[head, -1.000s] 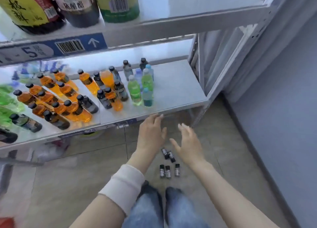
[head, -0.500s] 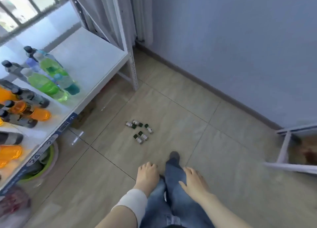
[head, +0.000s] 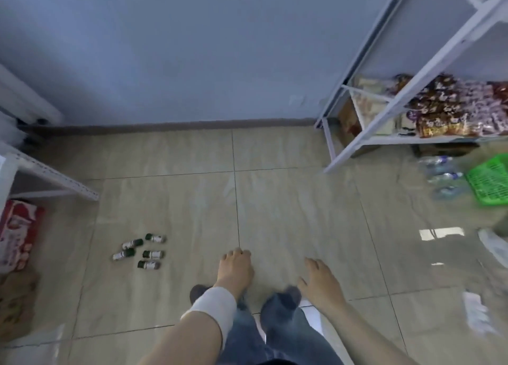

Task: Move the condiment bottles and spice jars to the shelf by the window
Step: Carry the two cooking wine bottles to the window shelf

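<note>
View swings right, spice jars [head: 152,254] now lower left on floor [head: 275,199], left hand [head: 235,268], right hand [head: 320,281], grips loosely spread, empty.

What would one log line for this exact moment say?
left hand: open, empty | right hand: open, empty | small jars: five, lying on floor, untouched | white shelf: ahead right, holds snack packs
</note>
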`<state>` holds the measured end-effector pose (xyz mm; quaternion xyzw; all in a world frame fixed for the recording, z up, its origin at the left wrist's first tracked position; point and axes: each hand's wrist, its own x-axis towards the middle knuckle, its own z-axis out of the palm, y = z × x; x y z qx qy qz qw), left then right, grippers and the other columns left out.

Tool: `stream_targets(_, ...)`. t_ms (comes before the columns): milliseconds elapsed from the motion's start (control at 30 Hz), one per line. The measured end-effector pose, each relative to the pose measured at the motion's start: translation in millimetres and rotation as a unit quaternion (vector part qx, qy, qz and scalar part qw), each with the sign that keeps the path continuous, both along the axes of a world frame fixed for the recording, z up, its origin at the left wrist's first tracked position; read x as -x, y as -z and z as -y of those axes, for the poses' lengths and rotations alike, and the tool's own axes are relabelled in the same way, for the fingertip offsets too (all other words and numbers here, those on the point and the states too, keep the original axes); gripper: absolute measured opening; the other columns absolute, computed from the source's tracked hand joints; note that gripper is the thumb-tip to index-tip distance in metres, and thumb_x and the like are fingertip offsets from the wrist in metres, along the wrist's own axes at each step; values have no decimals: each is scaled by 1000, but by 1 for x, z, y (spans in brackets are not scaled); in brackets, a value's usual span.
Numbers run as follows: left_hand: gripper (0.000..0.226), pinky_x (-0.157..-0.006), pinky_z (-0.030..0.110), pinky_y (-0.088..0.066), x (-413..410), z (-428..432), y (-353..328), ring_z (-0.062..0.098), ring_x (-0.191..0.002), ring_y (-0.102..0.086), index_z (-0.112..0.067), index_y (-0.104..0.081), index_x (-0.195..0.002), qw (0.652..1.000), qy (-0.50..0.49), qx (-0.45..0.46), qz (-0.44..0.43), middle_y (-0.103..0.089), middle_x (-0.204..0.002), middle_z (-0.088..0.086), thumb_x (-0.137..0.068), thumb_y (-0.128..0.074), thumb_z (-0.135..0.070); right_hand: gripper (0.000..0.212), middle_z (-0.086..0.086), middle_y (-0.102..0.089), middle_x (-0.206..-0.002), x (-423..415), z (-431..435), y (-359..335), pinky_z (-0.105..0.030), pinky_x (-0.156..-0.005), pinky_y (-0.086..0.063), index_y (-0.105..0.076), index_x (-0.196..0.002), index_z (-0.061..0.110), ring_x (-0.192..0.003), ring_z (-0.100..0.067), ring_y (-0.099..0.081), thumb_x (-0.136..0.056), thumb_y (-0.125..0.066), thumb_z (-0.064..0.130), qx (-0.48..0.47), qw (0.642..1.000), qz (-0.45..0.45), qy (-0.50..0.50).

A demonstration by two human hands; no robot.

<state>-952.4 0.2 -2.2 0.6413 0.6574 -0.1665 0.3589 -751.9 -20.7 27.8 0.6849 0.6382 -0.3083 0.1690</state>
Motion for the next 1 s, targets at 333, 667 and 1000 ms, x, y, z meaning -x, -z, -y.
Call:
stream_targets(333,43,-103,35,-30,-239,-85,-36,27,-124,-44,-16,-41,-136,988,136,-62,38,-44,-137,8,-94,-42,-25,56,-6,-30,-149,-213,-25,-21,-30,-105,-31,-24,-146,13,-135,-22,-31,-97,-40,35,-60,978,-6,197)
stream_targets(667,44,-105,33,-28,-437,-217,-90,26,-127,-41,-18,-39,-138,957,218,-150,115,-42,-141,7,-95,-43,-26,54,-7,-37,-144,-381,-136,-75,-33,-100,-35,-33,-141,11,-131,-23,-37,-94,-49,31,-200,920,-36,334)
stream_targets(1000,39,-103,41,-37,-565,-369,-175,28,-117,-49,-18,-48,-129,914,170,-302,213,-50,-130,7,-91,-47,-24,49,-18,-45,-138,-515,-298,-161,-38,-102,-35,-44,-135,4,-126,-30,-43,-91,-56,23,-346,869,-78,345)
